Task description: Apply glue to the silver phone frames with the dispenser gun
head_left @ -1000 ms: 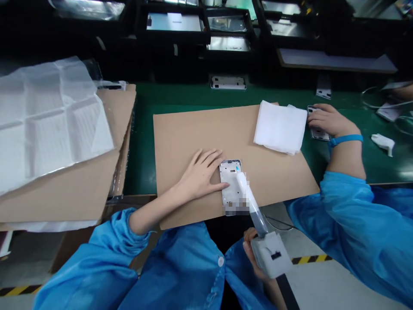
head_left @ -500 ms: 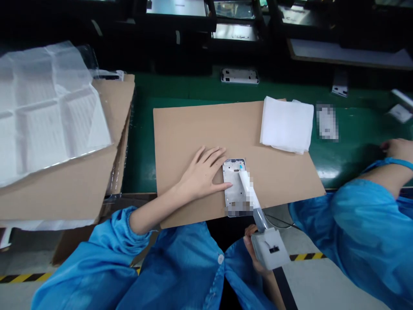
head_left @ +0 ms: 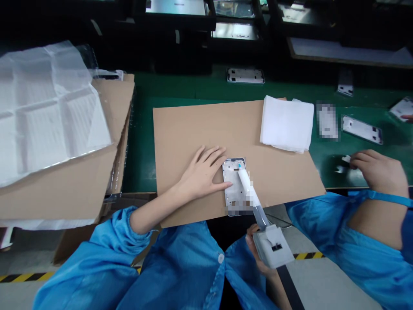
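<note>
Grey dispenser (head_left: 269, 241) in right grip (head_left: 254, 252)

We count four bare silver metal phone frames: one (head_left: 232, 181) under our fingers, three beyond them (head_left: 245, 75) (head_left: 362, 128) (head_left: 403, 108).

Factory assembly line, electronics, prob. phone assy. Green anti-static mat on the tabletop (head_left: 180, 92), w/ a brown cardboard sheet (head_left: 206, 129) laid as work surface. Several identical metal phone frames: one on the cardboard (head_left: 232, 174), more on the mat at back (head_left: 245, 75) and right (head_left: 362, 129). Blue cleanroom-type smocks on the person (head_left: 180, 275) and on a co-worker's sleeve (head_left: 342, 241) close beside at the next station. Glue dispenser syringe (head_left: 250, 191) w/ grey holder. Stack of white wipes (head_left: 286, 123), white foam packing sheet (head_left: 45, 112) on cartons at left, dark racks w/ trays (head_left: 180, 8) behind, yellow-black hazard tape on floor (head_left: 306, 255).
</note>
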`<state>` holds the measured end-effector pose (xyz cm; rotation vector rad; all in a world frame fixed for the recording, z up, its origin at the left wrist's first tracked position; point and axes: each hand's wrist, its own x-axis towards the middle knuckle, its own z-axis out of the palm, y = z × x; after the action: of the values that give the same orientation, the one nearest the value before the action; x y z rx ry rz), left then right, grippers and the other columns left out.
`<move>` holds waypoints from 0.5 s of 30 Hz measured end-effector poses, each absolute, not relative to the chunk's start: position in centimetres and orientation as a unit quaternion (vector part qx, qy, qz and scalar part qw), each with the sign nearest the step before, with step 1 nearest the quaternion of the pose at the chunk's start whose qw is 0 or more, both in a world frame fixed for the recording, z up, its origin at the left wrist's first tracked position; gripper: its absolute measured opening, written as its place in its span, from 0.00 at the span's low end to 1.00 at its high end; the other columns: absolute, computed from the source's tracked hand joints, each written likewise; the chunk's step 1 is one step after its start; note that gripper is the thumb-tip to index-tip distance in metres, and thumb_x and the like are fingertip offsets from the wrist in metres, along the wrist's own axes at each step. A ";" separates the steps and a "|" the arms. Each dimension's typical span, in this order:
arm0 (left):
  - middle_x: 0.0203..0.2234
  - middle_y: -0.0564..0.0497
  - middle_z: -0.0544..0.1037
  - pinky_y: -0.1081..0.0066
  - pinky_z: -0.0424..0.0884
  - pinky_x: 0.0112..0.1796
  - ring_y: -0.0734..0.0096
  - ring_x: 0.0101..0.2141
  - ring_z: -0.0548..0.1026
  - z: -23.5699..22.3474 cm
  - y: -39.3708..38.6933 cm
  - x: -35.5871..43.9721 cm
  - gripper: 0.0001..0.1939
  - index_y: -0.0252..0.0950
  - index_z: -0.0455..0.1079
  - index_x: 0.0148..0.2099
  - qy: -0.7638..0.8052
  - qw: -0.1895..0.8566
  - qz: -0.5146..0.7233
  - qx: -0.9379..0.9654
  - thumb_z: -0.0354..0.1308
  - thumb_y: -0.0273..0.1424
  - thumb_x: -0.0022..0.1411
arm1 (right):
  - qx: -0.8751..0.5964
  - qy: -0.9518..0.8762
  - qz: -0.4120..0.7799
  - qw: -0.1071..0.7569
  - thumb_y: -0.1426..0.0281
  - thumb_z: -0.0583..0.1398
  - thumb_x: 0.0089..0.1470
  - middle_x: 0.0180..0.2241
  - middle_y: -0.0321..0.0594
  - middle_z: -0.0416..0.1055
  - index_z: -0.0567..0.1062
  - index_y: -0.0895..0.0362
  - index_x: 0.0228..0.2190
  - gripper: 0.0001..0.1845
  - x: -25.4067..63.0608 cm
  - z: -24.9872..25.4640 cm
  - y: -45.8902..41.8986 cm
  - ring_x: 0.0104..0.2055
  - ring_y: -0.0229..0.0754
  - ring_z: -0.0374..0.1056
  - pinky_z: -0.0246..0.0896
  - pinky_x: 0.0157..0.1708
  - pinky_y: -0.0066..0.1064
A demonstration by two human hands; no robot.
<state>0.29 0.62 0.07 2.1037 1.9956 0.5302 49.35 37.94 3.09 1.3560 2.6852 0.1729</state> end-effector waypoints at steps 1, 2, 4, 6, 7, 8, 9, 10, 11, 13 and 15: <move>0.81 0.41 0.66 0.44 0.41 0.83 0.47 0.81 0.61 0.1 0.6 0.3 0.46 0.38 0.65 0.82 0.674 0.097 0.179 0.710 0.52 0.66 0.80 | 0.430 0.895 0.074 0.094 0.87 0.59 0.66 0.58 0.57 0.79 0.87 0.63 0.37 0.17 49.3 3.3 37.7 0.61 0.42 0.73 0.62 0.48 0.35; 0.82 0.41 0.65 0.44 0.41 0.83 0.47 0.81 0.61 0.1 0.6 0.3 0.46 0.39 0.64 0.82 0.674 0.098 0.178 0.710 0.51 0.67 0.81 | 0.411 0.899 0.090 0.122 0.87 0.58 0.67 0.61 0.57 0.78 0.88 0.62 0.40 0.19 49.3 3.5 37.6 0.63 0.43 0.72 0.64 0.49 0.35; 0.82 0.42 0.65 0.44 0.41 0.83 0.47 0.81 0.60 0.1 0.7 0.3 0.46 0.39 0.64 0.82 0.675 0.099 0.174 0.710 0.50 0.67 0.81 | 0.388 0.901 0.103 0.164 0.86 0.56 0.67 0.65 0.53 0.76 0.89 0.59 0.46 0.23 49.4 4.1 37.8 0.66 0.44 0.71 0.67 0.49 0.35; 0.82 0.41 0.64 0.45 0.39 0.83 0.47 0.82 0.60 0.2 0.7 0.3 0.47 0.37 0.63 0.83 0.677 0.099 0.166 0.710 0.49 0.67 0.81 | 0.383 0.896 0.098 0.202 0.84 0.55 0.67 0.68 0.49 0.74 0.89 0.54 0.52 0.28 49.8 4.6 38.5 0.69 0.45 0.70 0.71 0.50 0.35; 0.82 0.41 0.64 0.45 0.39 0.83 0.48 0.82 0.59 0.2 0.7 0.3 0.47 0.37 0.63 0.82 0.678 0.099 0.162 0.711 0.49 0.67 0.81 | 0.386 0.892 0.096 0.216 0.83 0.54 0.67 0.69 0.48 0.73 0.89 0.53 0.55 0.30 50.1 4.7 39.0 0.69 0.46 0.70 0.73 0.51 0.35; 0.82 0.41 0.64 0.46 0.39 0.83 0.48 0.82 0.59 0.2 0.7 0.4 0.47 0.36 0.63 0.82 0.678 0.098 0.159 0.710 0.48 0.67 0.81 | 0.391 0.887 0.094 0.230 0.83 0.53 0.67 0.70 0.47 0.72 0.88 0.53 0.58 0.31 50.5 4.6 39.7 0.69 0.46 0.70 0.74 0.51 0.34; 0.82 0.41 0.64 0.46 0.39 0.83 0.48 0.82 0.59 0.3 0.7 0.4 0.47 0.37 0.64 0.82 0.679 0.098 0.157 0.710 0.48 0.67 0.81 | 0.395 0.881 0.094 0.241 0.82 0.52 0.68 0.71 0.47 0.71 0.87 0.53 0.59 0.31 51.0 4.5 40.5 0.70 0.45 0.69 0.74 0.51 0.34; 0.82 0.41 0.64 0.46 0.39 0.83 0.48 0.82 0.59 0.3 0.6 0.4 0.47 0.37 0.64 0.82 0.680 0.099 0.156 0.710 0.48 0.67 0.81 | 0.398 0.877 0.096 0.252 0.80 0.52 0.69 0.71 0.47 0.71 0.87 0.53 0.60 0.31 51.5 4.3 41.4 0.70 0.45 0.69 0.74 0.51 0.34; 0.82 0.41 0.65 0.46 0.39 0.83 0.48 0.82 0.59 0.3 0.6 0.4 0.47 0.37 0.64 0.82 0.681 0.100 0.155 0.709 0.49 0.67 0.81 | 0.398 0.874 0.099 0.260 0.79 0.53 0.70 0.71 0.48 0.71 0.87 0.53 0.61 0.30 52.0 4.0 42.3 0.70 0.45 0.69 0.74 0.52 0.34; 0.82 0.41 0.64 0.46 0.40 0.83 0.48 0.82 0.59 0.3 0.6 0.4 0.48 0.37 0.63 0.83 0.682 0.102 0.153 0.708 0.49 0.67 0.81 | 0.382 0.878 0.106 0.270 0.78 0.58 0.69 0.72 0.52 0.70 0.86 0.55 0.64 0.29 53.0 3.4 44.2 0.72 0.43 0.68 0.73 0.60 0.32; 0.82 0.41 0.64 0.45 0.39 0.83 0.48 0.82 0.58 0.3 0.6 0.4 0.47 0.36 0.64 0.83 0.682 0.104 0.152 0.707 0.50 0.67 0.81 | 0.353 0.893 0.124 0.251 0.81 0.63 0.65 0.74 0.55 0.67 0.84 0.56 0.67 0.32 54.0 3.1 46.1 0.74 0.41 0.66 0.67 0.69 0.29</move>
<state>0.41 0.60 0.30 2.0868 2.0124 0.4492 53.99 46.10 3.06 0.9615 2.4297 0.3386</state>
